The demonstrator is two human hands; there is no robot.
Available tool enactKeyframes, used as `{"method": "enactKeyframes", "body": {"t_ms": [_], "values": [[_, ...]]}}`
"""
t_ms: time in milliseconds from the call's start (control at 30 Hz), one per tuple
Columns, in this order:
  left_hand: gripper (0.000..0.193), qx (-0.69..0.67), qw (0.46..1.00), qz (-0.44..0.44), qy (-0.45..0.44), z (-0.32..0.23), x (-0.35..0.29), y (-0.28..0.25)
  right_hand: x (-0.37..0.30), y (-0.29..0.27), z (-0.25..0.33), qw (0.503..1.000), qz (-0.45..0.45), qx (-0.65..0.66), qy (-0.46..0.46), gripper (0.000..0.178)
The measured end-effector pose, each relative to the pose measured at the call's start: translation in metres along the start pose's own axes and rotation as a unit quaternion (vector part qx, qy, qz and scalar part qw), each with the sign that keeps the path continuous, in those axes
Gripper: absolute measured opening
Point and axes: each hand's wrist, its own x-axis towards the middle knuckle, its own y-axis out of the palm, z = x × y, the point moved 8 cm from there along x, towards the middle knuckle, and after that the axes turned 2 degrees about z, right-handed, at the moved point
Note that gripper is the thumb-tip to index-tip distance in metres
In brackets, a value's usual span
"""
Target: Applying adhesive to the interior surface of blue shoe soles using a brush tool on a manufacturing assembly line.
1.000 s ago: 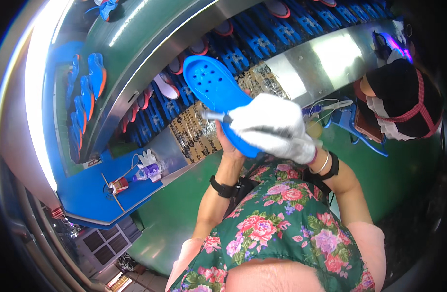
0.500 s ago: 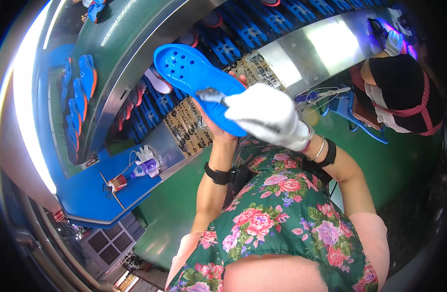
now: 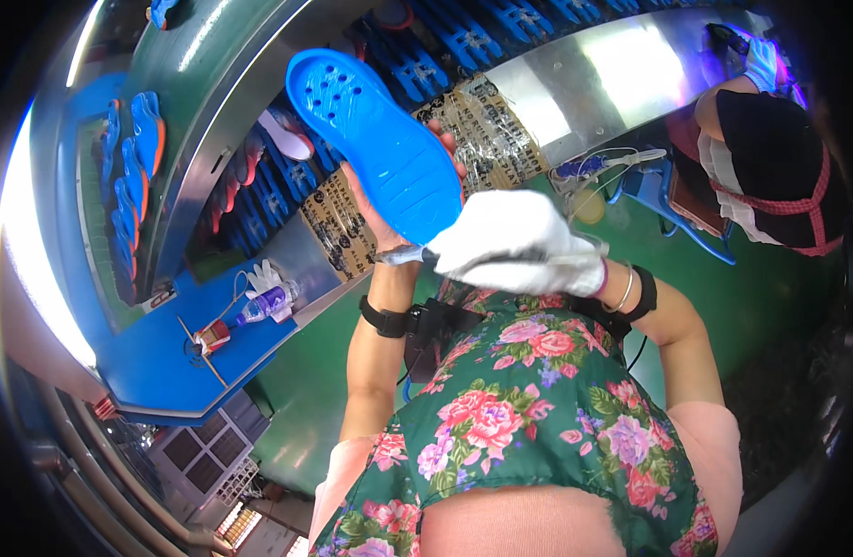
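A blue shoe sole (image 3: 389, 167) with a cluster of holes at its far end lies across my left hand (image 3: 378, 226). My bare left fingers wrap round its underside, and fingertips show at its right edge. Its upper surface looks glossy, as if wet. In a white glove, my right hand (image 3: 519, 243) is closed round a brush (image 3: 405, 254) whose handle is mostly hidden. The brush tip lies by the sole's near end, in front of my left wrist.
Blue soles (image 3: 132, 172) stand on the green belt (image 3: 190, 70) at left. On a blue shelf (image 3: 157, 371) are a purple-labelled bottle (image 3: 271, 302) and a red container (image 3: 213, 336). Cardboard (image 3: 482, 130) covers part of the bench ahead. A co-worker (image 3: 761, 158) works at right.
The brush and my right hand have moved from the middle of the sole to its near end. The sole has shifted slightly up and left, showing more of its surface.
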Motion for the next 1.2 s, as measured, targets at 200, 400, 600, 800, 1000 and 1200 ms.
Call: {"method": "enactKeyframes", "body": {"t_ms": [200,400,600,800,1000,1200], "values": [[0.109,0.082,0.991,-0.091,0.050,-0.007,-0.002,0.004,-0.008,0.004,0.010,0.983,0.012,-0.172,-0.056,0.025],[0.109,0.080,0.996,-0.049,0.001,-0.008,-0.003,0.008,-0.009,-0.017,-0.016,0.993,-0.068,-0.047,0.089,0.016],[0.109,0.069,0.996,0.005,-0.049,-0.006,0.003,0.008,-0.016,0.010,0.008,0.999,0.035,-0.005,0.025,0.018],[0.106,0.054,0.991,-0.016,-0.125,0.001,-0.003,0.014,-0.011,-0.013,-0.004,0.995,-0.049,-0.051,0.067,0.016],[0.086,0.080,0.977,-0.058,-0.189,-0.006,-0.002,0.000,-0.028,0.016,0.011,0.982,0.045,-0.174,-0.058,0.026],[0.088,0.054,0.978,-0.032,-0.199,-0.007,-0.004,0.002,-0.015,-0.006,0.000,0.999,-0.008,-0.024,0.038,0.017]]}}
